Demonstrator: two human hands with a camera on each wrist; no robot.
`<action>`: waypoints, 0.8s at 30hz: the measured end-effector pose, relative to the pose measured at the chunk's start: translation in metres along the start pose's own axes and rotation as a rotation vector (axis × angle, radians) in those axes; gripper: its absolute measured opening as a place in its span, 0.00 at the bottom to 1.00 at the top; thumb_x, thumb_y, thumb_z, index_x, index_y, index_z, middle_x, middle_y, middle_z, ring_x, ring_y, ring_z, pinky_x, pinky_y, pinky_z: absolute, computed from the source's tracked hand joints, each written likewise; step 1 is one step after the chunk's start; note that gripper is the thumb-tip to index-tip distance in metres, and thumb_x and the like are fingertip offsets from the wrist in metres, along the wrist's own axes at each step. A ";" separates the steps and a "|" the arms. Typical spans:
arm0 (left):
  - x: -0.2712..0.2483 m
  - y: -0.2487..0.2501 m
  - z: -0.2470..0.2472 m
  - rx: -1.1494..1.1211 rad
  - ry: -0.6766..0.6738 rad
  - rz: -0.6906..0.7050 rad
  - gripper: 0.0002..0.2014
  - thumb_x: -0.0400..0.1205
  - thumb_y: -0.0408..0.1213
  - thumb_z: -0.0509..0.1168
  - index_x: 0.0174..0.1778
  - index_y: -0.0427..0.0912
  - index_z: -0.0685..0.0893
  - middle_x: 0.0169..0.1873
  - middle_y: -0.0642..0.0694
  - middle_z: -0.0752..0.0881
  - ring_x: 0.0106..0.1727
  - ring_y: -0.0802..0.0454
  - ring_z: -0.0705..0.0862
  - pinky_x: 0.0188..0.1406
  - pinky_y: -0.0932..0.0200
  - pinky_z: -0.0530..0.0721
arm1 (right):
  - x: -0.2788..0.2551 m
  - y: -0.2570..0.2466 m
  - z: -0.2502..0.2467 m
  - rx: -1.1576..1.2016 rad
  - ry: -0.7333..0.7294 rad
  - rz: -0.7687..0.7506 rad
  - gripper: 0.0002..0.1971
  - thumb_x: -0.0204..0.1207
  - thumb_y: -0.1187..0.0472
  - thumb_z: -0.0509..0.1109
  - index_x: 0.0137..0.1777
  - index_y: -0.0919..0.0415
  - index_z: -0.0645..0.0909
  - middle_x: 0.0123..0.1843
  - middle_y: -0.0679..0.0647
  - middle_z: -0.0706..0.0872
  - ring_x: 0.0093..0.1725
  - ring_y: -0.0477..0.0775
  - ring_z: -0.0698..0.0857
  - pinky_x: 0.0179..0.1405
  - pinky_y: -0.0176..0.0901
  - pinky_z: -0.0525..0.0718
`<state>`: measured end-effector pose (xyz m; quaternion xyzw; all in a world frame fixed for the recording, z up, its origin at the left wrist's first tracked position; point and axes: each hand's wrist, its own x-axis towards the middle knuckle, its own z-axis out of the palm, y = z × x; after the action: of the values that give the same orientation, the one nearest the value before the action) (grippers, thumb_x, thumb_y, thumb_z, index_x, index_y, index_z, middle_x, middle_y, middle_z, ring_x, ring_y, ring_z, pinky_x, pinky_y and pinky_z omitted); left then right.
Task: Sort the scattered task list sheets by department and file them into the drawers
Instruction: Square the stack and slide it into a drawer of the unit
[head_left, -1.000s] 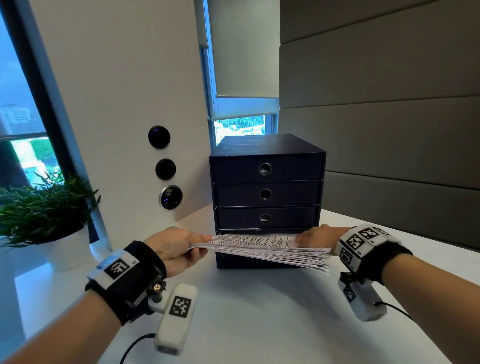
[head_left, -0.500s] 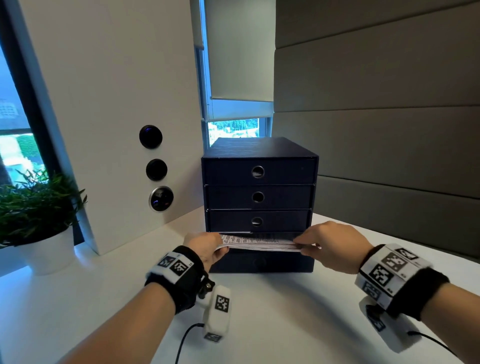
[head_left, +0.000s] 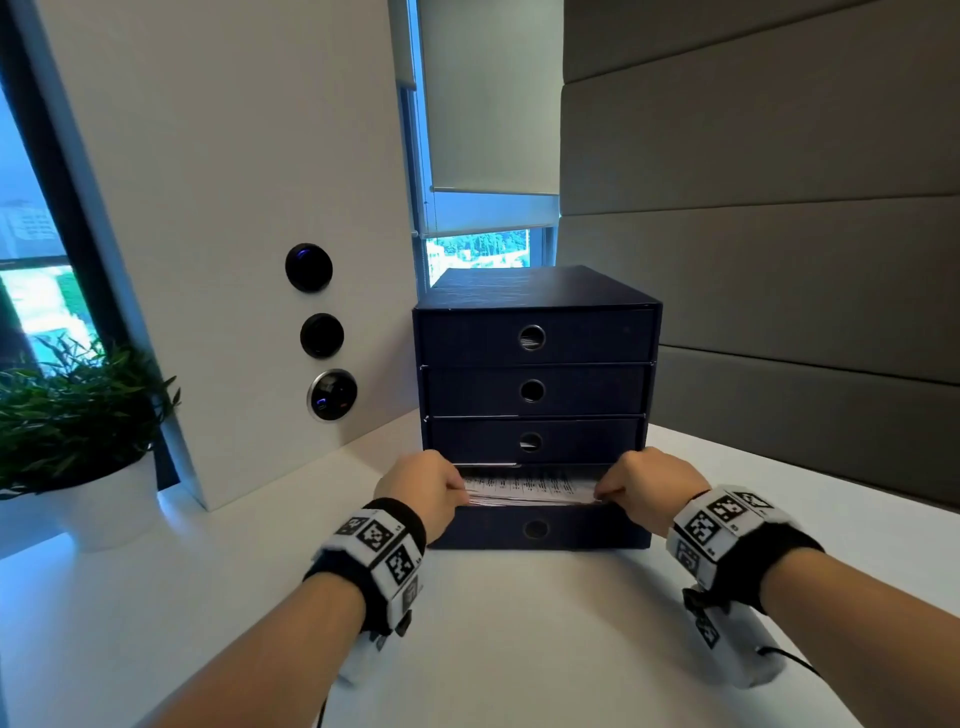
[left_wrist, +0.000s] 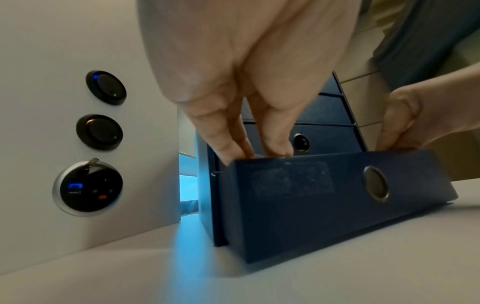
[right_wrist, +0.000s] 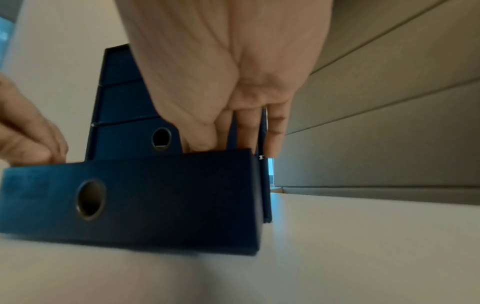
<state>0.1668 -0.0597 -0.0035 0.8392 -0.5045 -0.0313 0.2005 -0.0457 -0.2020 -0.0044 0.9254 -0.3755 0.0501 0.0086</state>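
Since a second ago the sheets have gone from mid-air in front of the box down into the open bottom drawer; both hands have moved forward with them. Stack now lies inside the drawer, just behind its front panel, printed side up.

Left hand: fingers reach down over the drawer's front edge at the left end of the stack. Head view suggests thumb and fingers pinching the paper, but the contact is hidden, so I can't tell if it grips or just presses.

Right hand: same at the right end, fingers dropped behind the panel, grip state not visible either.

Judgement: this batch is nearly filed; what's left is letting go and pushing the drawer shut. Other three drawers look closed.

Hidden or unclear:
- wrist views show only the drawer front, no paper
- sheet text too small to read, department unknown
- drawer depth cut off by hands
- no loose sheets visible on the table
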 end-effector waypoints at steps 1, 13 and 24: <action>0.001 0.003 0.000 0.072 0.013 0.001 0.07 0.80 0.45 0.69 0.46 0.47 0.89 0.46 0.49 0.88 0.47 0.51 0.85 0.51 0.54 0.85 | -0.002 0.002 0.001 0.058 0.003 0.010 0.14 0.81 0.60 0.63 0.59 0.45 0.86 0.57 0.48 0.88 0.56 0.55 0.85 0.56 0.45 0.83; 0.028 -0.039 0.008 -0.411 -0.246 -0.028 0.46 0.61 0.37 0.84 0.71 0.51 0.65 0.58 0.60 0.76 0.65 0.57 0.74 0.63 0.64 0.71 | 0.008 0.047 0.024 0.548 -0.164 0.282 0.68 0.49 0.51 0.89 0.83 0.50 0.45 0.80 0.49 0.66 0.77 0.53 0.70 0.74 0.50 0.72; 0.076 -0.032 0.017 -0.104 -0.055 -0.382 0.37 0.49 0.56 0.85 0.47 0.38 0.84 0.42 0.46 0.88 0.44 0.50 0.86 0.42 0.58 0.86 | 0.046 0.038 0.031 0.581 0.010 0.496 0.29 0.41 0.52 0.88 0.45 0.54 0.84 0.40 0.51 0.90 0.39 0.53 0.89 0.43 0.47 0.90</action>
<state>0.2260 -0.1167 -0.0199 0.9070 -0.3389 -0.1178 0.2203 -0.0371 -0.2629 -0.0315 0.7701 -0.5582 0.1595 -0.2645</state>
